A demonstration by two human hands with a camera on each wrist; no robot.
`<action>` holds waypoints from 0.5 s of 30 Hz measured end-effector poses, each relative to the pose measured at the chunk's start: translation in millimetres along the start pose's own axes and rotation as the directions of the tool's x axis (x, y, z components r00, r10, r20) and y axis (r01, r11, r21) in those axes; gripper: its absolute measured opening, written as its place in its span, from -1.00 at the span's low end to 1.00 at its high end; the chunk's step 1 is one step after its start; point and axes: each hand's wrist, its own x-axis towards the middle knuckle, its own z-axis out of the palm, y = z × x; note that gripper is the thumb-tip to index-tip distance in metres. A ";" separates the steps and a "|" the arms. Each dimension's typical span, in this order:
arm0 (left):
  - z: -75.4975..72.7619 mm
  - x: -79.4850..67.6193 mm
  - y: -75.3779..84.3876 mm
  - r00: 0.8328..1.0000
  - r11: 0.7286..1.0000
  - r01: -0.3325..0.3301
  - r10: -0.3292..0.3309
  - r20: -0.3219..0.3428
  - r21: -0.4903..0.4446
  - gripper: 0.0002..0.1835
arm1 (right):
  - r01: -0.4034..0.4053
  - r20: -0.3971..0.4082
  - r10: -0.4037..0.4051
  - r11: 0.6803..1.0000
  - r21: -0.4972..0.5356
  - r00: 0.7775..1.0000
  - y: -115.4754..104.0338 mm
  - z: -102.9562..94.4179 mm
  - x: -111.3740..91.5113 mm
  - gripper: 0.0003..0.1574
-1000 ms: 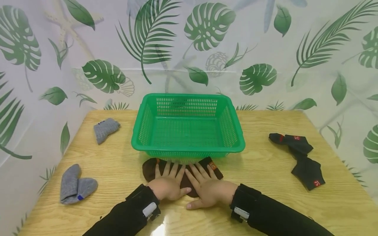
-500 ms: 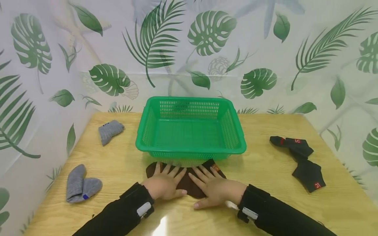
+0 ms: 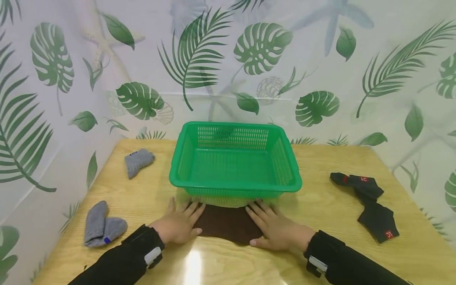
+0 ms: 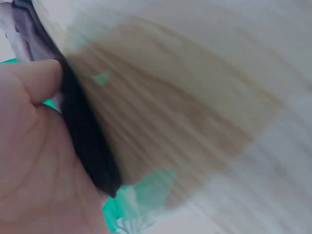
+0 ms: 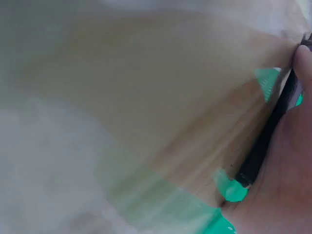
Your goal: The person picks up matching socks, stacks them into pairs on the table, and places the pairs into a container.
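A dark brown sock (image 3: 226, 223) lies spread on the table just in front of the basket. My left hand (image 3: 179, 223) rests with straight, spread fingers on its left end, and my right hand (image 3: 276, 227) lies the same way on its right end. Both ends of the sock are covered by the hands, while its middle shows between them. In the left wrist view the sock appears as a dark strip (image 4: 92, 131) alongside the hand. A similar dark strip (image 5: 268, 141) runs beside the hand in the right wrist view.
A green plastic basket (image 3: 235, 184) stands behind the hands. On the left are two grey socks, one farther back (image 3: 139, 162) and one nearer (image 3: 103, 227). Two black socks with red marks, a far one (image 3: 363, 184) and a near one (image 3: 377, 221), lie on the right of the wooden table (image 3: 320, 206).
My hands have slid apart along the brown sock, left hand leftward and right hand rightward, covering its ends and baring its middle. The head view has shifted slightly.
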 end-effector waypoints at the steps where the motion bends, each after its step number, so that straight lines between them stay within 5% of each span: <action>1: 2.5 1.1 -2.8 1.000 1.000 -0.009 0.009 0.005 -0.013 -0.24 | 0.001 0.004 -0.001 1.000 0.015 1.000 -0.5 0.9 -1.0 0.17; 10: 19.7 10.8 -15.1 0.998 0.984 -0.032 0.043 0.055 -0.177 0.00 | -0.075 0.086 0.065 0.991 0.115 0.994 0.1 0.6 -1.8 0.27; 15: 2.9 6.4 -11.0 0.997 0.961 -0.003 0.026 0.079 -0.275 0.00 | -0.082 0.065 0.073 0.986 0.143 0.995 0.1 -3.3 -0.1 0.26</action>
